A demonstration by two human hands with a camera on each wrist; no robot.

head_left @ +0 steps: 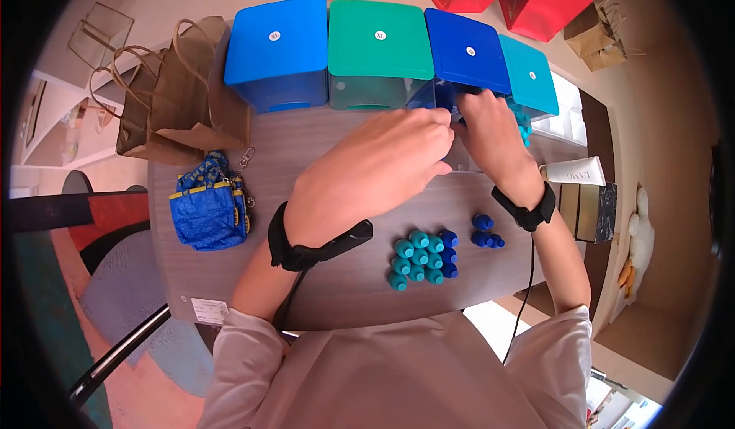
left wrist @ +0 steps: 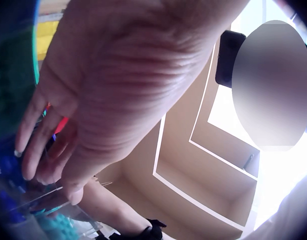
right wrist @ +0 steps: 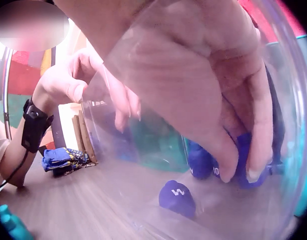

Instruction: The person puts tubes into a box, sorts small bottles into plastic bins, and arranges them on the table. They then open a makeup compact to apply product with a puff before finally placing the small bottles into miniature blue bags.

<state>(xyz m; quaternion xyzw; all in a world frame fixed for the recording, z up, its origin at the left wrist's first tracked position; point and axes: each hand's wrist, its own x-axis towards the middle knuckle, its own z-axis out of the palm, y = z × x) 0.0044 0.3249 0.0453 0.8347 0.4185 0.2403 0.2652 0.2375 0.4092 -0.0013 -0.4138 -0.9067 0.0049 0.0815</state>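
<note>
My right hand (head_left: 496, 142) reaches into the front of the clear box with the dark blue lid (head_left: 459, 39). Its thumb and fingers pinch a small dark blue bottle (right wrist: 244, 145) inside. Another dark blue bottle (right wrist: 177, 200), lettered in white, lies alone on the box floor, with more behind the thumb. In front of the same box, my left hand (head_left: 375, 157) holds the edge of its clear flap (right wrist: 106, 150), thumb on one side. Nearer me on the table, teal bottles (head_left: 419, 256) stand in rows beside a column of blue bottles (head_left: 449, 257). A separate blue group (head_left: 481, 238) stands to their right.
Boxes with light blue (head_left: 276, 35), green (head_left: 380, 39) and teal lids (head_left: 530, 69) flank the dark blue one. Paper bags (head_left: 184, 92) and a small blue bag (head_left: 208, 215) sit at left. A white tube (head_left: 574, 171) lies at the right edge.
</note>
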